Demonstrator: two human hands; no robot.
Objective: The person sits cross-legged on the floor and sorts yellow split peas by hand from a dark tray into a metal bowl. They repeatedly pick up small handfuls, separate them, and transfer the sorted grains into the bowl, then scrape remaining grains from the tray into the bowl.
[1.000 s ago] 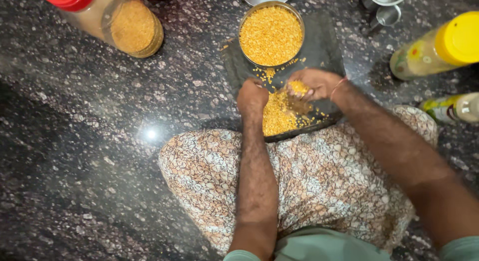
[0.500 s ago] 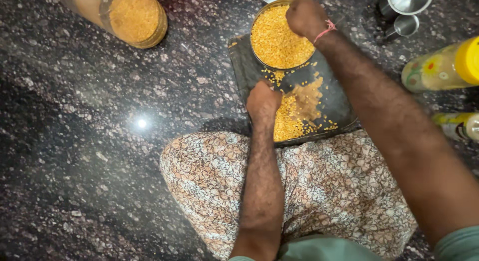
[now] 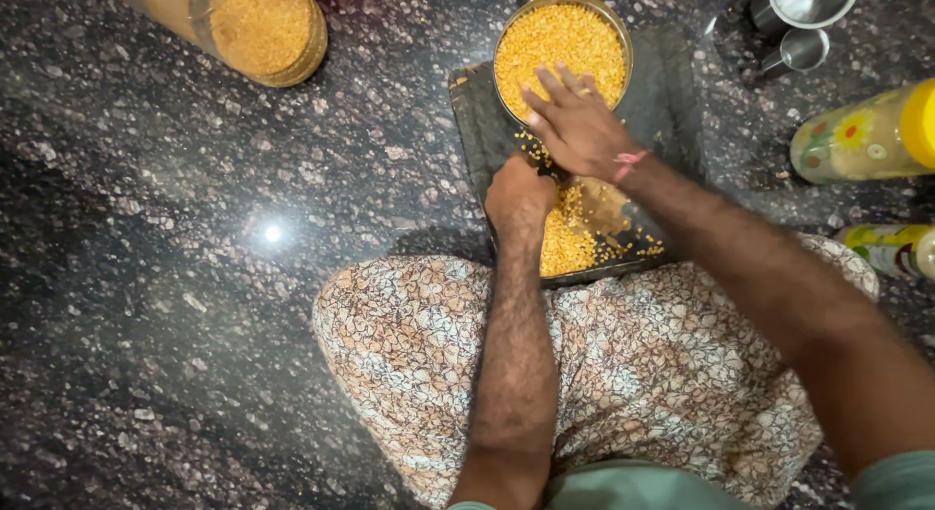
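A: Lentils [image 3: 563,239], yellow and split, lie in a loose heap on the dark tray [image 3: 477,111], which rests on the floor against the person's knees.

B: How much has gone over?

A: Judging by the levels, most of it: the steel bowl [image 3: 560,42] at the tray's far end is nearly full, and only a small heap and scattered grains remain.

B: Which way does the heap run?

A: It runs lengthwise along the tray, from the knees toward the bowl.

B: And the hands?

A: The left hand [image 3: 519,193] is curled into a fist at the heap's near edge; whether it holds grains I cannot tell. The right hand [image 3: 577,120] is spread flat, fingers wide, over the bowl's near rim.

B: Around them?

A: A lentil-filled jar [image 3: 258,28], two steel cups [image 3: 804,23] and a yellow-capped bottle [image 3: 867,135] lie on the speckled stone floor [image 3: 195,276].
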